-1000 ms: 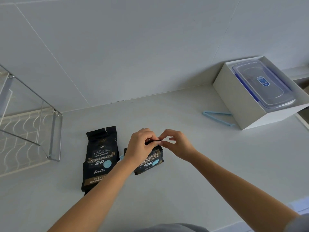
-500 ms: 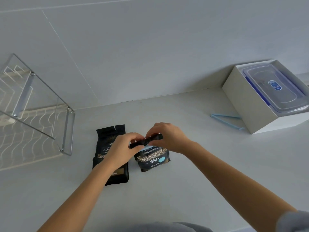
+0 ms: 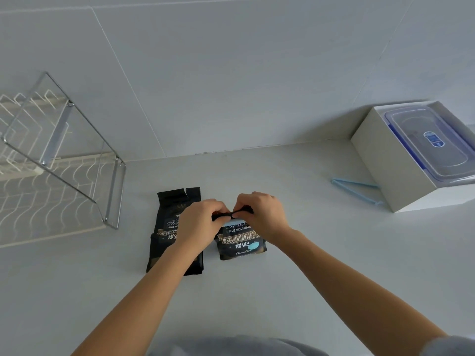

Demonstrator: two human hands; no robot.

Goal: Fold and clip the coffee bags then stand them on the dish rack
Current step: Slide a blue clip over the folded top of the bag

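Observation:
Two black coffee bags lie on the white counter. The right coffee bag (image 3: pixel 240 242) has its top rolled down into a narrow fold. My left hand (image 3: pixel 199 222) and my right hand (image 3: pixel 262 214) both pinch that folded top, fingertips nearly touching in the middle. A sliver of light blue shows just under the fold. The left coffee bag (image 3: pixel 168 227) lies flat and unfolded, its torn top pointing at the wall, partly hidden by my left forearm. A light blue clip (image 3: pixel 356 190) lies open on the counter to the right. The wire dish rack (image 3: pixel 51 176) stands at the left.
A white box (image 3: pixel 390 165) holding a clear plastic container with a blue-rimmed lid (image 3: pixel 431 142) sits at the right against the tiled wall. Bare counter lies between the bags and the clip.
The view has shifted and drawn closer. My hands have come together on the right bag's top and rolled it lower; the bag now sits straighter.

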